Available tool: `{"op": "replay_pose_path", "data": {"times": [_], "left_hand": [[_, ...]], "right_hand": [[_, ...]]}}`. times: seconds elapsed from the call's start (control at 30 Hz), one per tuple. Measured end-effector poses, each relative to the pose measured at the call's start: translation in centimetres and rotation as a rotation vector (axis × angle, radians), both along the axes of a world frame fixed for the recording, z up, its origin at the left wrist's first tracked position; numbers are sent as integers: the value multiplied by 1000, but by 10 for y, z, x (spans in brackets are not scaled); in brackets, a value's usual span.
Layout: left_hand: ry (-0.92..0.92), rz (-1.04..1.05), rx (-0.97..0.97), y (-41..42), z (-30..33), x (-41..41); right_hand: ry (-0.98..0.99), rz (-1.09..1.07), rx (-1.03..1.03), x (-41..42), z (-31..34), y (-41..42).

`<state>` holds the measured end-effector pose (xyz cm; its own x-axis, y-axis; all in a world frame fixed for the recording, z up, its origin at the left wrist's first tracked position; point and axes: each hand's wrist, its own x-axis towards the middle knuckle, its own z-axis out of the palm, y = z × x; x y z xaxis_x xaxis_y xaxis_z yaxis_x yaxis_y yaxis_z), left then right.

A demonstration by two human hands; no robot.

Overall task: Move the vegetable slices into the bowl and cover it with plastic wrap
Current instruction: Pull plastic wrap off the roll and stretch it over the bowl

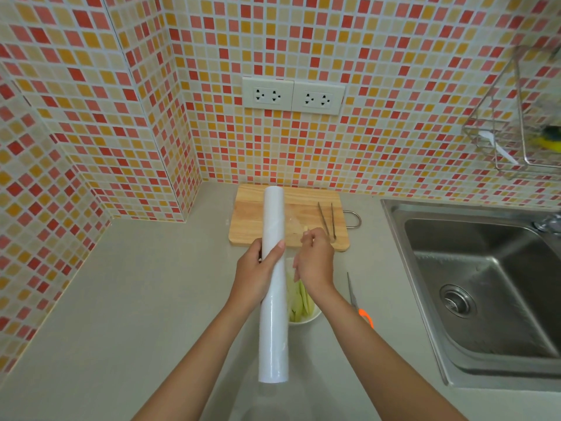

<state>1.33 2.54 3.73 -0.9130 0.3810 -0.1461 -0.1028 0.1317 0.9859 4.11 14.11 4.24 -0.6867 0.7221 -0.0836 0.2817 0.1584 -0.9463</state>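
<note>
A: Where are the hands?

B: The left hand is wrapped around the roll of plastic wrap, holding it lengthwise over the worktop. The right hand has its fingertips pinched together beside the roll, probably on the film's loose edge, though the film is too clear to be sure.

A: And the vegetables?

B: The vegetable slices already lie in the white bowl, partly hidden under the roll and right wrist. The cutting board behind looks cleared, tongs resting on it; scissors lie right of the bowl.

A: So what's left?

B: Moving seems done; covering is not yet
</note>
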Motion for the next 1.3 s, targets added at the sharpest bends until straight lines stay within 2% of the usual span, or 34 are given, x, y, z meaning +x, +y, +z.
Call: {"op": "replay_pose_path", "data": {"times": [0.17,0.27,0.37,0.43,0.53,0.6,0.8,1.0,1.13,1.3], "left_hand": [[-39,-44,67,-3,1,-4],[-128,-97,108,-8,0,-7],[-279,-122,154,-11,0,-10],[-317,-109,173,-10,0,-8],[-235,-76,123,-3,0,-4],[-146,-48,72,1,-1,-1],[95,-23,-131,6,-3,7],[141,-34,-107,4,1,4],[166,-30,-155,9,3,2],[246,3,-254,10,6,-3]], "right_hand": [[24,-27,195,-3,0,0],[7,15,279,-2,-2,5],[6,56,288,-1,-2,10],[15,48,243,-1,-2,10],[13,12,93,-2,-2,7],[-11,-23,64,-2,-1,5],[-47,-112,185,-2,0,2],[-68,3,286,4,1,11],[8,20,194,0,7,14],[107,66,-211,8,15,12]]}}
